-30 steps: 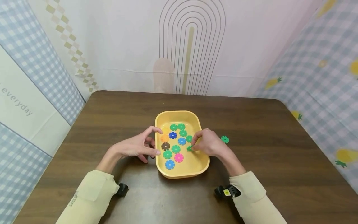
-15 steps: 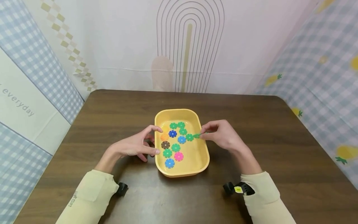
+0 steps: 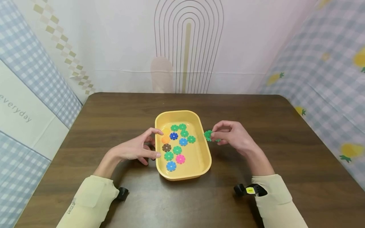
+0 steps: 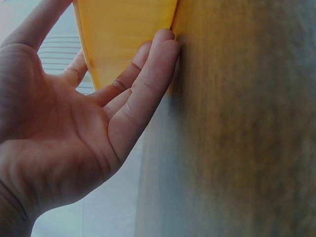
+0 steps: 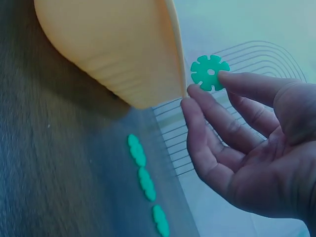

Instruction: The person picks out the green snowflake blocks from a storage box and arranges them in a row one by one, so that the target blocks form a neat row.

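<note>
A yellow plastic basin (image 3: 203, 158) stands on the table with several notched snowflake discs in it, among them a pink disc (image 3: 180, 159), a brown disc (image 3: 166, 147) and a dark blue disc (image 3: 173, 136). My left hand (image 3: 139, 145) holds the basin's left side, its index finger and thumb at the rim; other fingers touch the outer wall (image 4: 123, 39). Just off the right rim, my right hand (image 3: 235, 136) pinches a green snowflake disc (image 5: 211, 72) between thumb and fingers. Below it, three green discs (image 5: 146, 183) lie in a row on the table, mostly hidden in the head view.
The dark wooden table (image 3: 119, 107) extends around the basin on all sides. A patterned white cloth (image 3: 122, 47) hangs behind the far edge, and checked cloths hang at both sides.
My right hand has lifted a green disc out of the basin and moved right, past the rim, with it. My left hand stays at the basin's left side.
</note>
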The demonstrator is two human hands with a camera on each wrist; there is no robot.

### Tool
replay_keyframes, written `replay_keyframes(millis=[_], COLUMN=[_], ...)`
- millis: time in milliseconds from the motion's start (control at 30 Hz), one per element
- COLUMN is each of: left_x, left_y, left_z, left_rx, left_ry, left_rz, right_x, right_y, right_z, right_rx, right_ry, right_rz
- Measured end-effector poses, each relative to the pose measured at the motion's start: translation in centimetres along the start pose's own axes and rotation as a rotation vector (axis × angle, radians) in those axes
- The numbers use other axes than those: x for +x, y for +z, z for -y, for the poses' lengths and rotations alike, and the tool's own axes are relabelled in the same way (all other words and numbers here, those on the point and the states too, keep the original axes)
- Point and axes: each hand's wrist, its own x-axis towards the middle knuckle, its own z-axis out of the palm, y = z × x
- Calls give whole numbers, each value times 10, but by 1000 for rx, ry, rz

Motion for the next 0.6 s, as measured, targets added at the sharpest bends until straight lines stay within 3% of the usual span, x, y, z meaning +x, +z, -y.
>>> replay_keyframes(millis=[600], left_x=[0], left_y=[0], left_z=[-1], left_rx=[2], left_ry=[-8], left_rz=[-3], right_x=[-1], right_y=[-13], right_z=[-17], right_rx=[93], right_ry=[0], right_rz=[-92])
